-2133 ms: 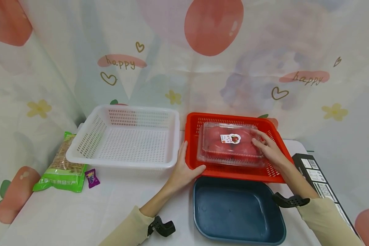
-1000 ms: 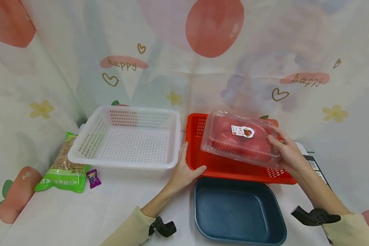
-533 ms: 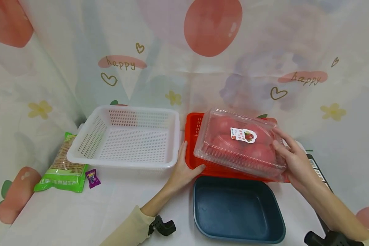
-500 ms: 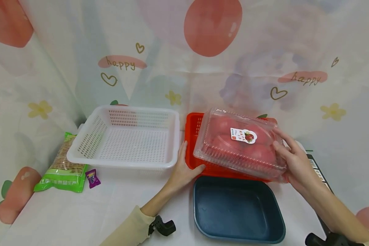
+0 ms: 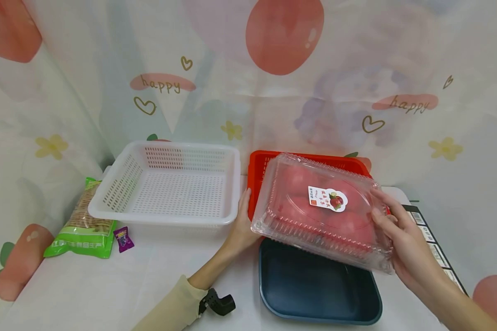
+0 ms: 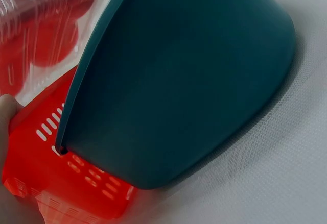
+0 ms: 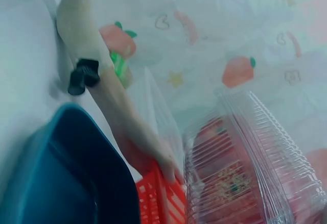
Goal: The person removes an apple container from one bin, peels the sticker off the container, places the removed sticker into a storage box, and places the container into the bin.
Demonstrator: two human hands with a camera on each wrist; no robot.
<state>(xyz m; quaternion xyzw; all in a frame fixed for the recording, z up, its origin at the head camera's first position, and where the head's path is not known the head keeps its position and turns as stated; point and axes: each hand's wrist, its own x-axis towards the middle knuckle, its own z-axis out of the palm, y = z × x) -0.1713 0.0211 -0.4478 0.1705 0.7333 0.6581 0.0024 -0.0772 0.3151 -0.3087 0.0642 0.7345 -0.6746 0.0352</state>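
Note:
A clear plastic clamshell box of round red fruit [image 5: 302, 218], with a white label on its lid, hangs tilted over the red basket [image 5: 254, 181] and the back of the dark blue basin [image 5: 314, 294]. My right hand [image 5: 410, 243] grips its right end, thumb on top; the fingers below are hidden. My left hand [image 5: 241, 232] holds the red basket's front left corner, its thumb hidden by the box in the head view. In the left wrist view this hand [image 6: 13, 188] touches the basket [image 6: 46, 157] at the left edge.
On the left stands a white slotted basket [image 5: 178, 193]. Beside it lie a green bag of tan snacks [image 5: 87, 223] and a small purple packet [image 5: 123, 239]. A black box with white labels [image 5: 432, 243] lies along the right. A printed curtain [image 5: 257, 110] rises behind.
My right hand has lifted the fruit box out of the red basket and brought it up and nearer, now partly over the blue basin. The left hand has stayed at the basket corner.

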